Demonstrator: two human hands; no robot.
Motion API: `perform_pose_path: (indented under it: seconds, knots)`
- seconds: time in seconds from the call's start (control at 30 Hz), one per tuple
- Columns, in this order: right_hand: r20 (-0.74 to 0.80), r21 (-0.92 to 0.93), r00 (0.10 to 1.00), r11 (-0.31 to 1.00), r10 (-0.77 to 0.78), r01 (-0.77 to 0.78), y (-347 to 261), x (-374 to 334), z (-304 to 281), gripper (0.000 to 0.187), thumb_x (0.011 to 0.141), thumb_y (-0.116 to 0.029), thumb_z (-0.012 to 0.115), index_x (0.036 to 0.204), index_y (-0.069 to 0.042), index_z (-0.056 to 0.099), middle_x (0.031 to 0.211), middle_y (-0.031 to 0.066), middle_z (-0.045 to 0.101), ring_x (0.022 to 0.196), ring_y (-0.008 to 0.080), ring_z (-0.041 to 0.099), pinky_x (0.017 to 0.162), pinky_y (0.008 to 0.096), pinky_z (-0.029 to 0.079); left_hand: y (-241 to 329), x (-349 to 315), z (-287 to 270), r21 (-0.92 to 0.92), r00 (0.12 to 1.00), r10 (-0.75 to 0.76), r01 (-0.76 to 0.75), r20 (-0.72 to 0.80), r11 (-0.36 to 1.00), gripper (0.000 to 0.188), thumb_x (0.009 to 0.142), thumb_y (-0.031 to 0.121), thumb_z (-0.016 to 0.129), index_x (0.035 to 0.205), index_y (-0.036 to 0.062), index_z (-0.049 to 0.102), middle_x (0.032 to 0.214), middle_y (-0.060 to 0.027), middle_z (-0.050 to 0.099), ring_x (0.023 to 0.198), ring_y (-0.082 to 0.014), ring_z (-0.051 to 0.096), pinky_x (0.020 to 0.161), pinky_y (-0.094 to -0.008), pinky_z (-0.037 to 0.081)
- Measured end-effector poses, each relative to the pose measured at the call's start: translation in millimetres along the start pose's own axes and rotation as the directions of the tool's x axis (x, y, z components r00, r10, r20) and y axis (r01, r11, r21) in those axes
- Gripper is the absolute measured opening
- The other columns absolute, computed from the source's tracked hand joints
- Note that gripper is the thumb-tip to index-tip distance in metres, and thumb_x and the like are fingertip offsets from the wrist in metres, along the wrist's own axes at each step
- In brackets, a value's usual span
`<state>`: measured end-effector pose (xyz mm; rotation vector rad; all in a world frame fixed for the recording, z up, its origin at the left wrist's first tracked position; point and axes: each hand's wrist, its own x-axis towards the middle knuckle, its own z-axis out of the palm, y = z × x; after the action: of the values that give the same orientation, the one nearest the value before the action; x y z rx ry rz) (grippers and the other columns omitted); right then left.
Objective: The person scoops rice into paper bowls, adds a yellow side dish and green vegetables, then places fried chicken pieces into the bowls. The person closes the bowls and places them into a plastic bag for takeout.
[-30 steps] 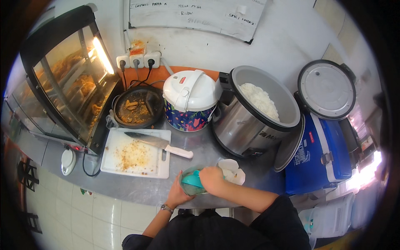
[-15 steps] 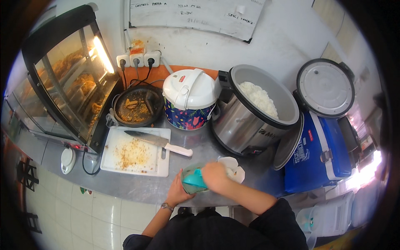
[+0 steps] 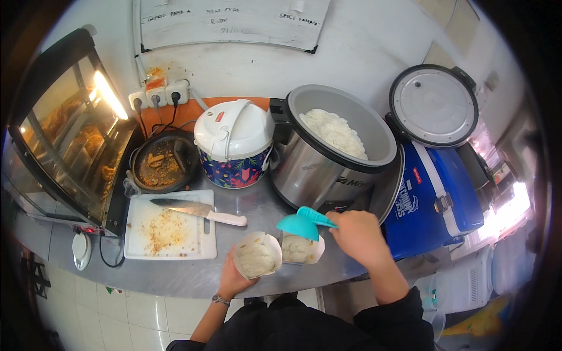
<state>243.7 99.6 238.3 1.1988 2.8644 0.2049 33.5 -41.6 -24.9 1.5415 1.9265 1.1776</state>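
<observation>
While the left grip point(image 3: 233, 274) cups a flared white box point(image 3: 274, 248) of grainy rice point(image 3: 254, 259) | right grip point(image 3: 360, 235) clasps a domed teal scoop point(image 3: 299, 227) above a second box point(image 3: 319, 248) | glossy grey tabletop point(image 3: 196, 277)

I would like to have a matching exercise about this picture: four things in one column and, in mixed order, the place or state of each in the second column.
Things:
1. Knife
2. Scoop
3. Big cooker
4. Small cooker

Places or states:
A. Open, with white rice inside
B. Closed, with a flower pattern on its side
C. Lying on the cutting board
D. Held in the right hand

Right pairs: 1-C, 2-D, 3-A, 4-B
</observation>
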Motion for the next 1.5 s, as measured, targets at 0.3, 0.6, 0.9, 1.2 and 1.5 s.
perform_pose_path:
  seconds: [0.3,0.6,0.9,1.2,1.5]
  knots:
    - [0.193,-0.179,0.959,0.968,0.208,-0.174,-4.5,18.9,82.4,0.015,0.078,-0.012,0.057,0.079,-0.012,0.072,0.082,0.0086,0.071,0.077,0.0232,0.07,0.063,0.036,0.054,-3.5,3.1,0.9,0.031,0.997,0.071,-0.072,0.035,0.997,0.101,0.055,0.037,0.083,0.134,-0.0045,0.034,0.131,-0.024,0.042,0.121,-0.0397,0.041,0.102,-0.0444,0.036]
    - [0.312,-0.134,0.942,0.987,0.127,-0.088,-9.1,21.6,104.3,0.012,0.076,-0.012,0.061,0.08,-0.01,0.072,0.083,0.0084,0.071,0.078,0.0241,0.07,0.06,0.0367,0.055,0.5,3.0,-0.3,0.113,0.995,0.092,-0.095,0.027,0.989,0.102,0.057,0.04,0.083,0.134,-0.0045,0.034,0.132,-0.0242,0.042,0.122,-0.0394,0.041,0.102,-0.0447,0.036]
    - [0.301,-0.172,0.939,0.978,0.164,-0.116,-5.9,20.4,65.3,0.015,0.076,-0.011,0.058,0.078,-0.007,0.072,0.081,0.0135,0.07,0.079,0.0287,0.07,0.064,0.0375,0.055,1.9,2.5,-1.6,0.05,0.997,0.072,-0.073,0.025,0.996,0.103,0.056,0.038,0.084,0.135,-0.0041,0.032,0.132,-0.0233,0.041,0.123,-0.0393,0.04,0.103,-0.0445,0.035]
    - [0.418,-0.112,0.906,0.993,0.065,-0.019,-5.1,17.4,73.4,0.017,0.077,-0.013,0.057,0.083,-0.008,0.073,0.086,0.0116,0.071,0.081,0.0274,0.07,0.064,0.0383,0.055,2.2,3.6,0.2,0.05,0.997,0.052,-0.055,0.048,0.997,0.102,0.055,0.035,0.084,0.135,-0.003,0.033,0.131,-0.0209,0.043,0.121,-0.0383,0.04,0.103,-0.0428,0.035]
    - [0.35,-0.192,0.928,0.979,0.131,-0.066,8.3,19.0,35.2,0.016,0.076,-0.013,0.058,0.081,-0.009,0.072,0.078,0.0129,0.069,0.077,0.0279,0.069,0.065,0.0397,0.055,4.3,0.6,6.8,-0.209,0.999,-0.035,0.036,0.01,0.977,0.096,0.054,0.033,0.084,0.132,0.0014,0.04,0.13,-0.0186,0.045,0.12,-0.0374,0.041,0.104,-0.0424,0.035]
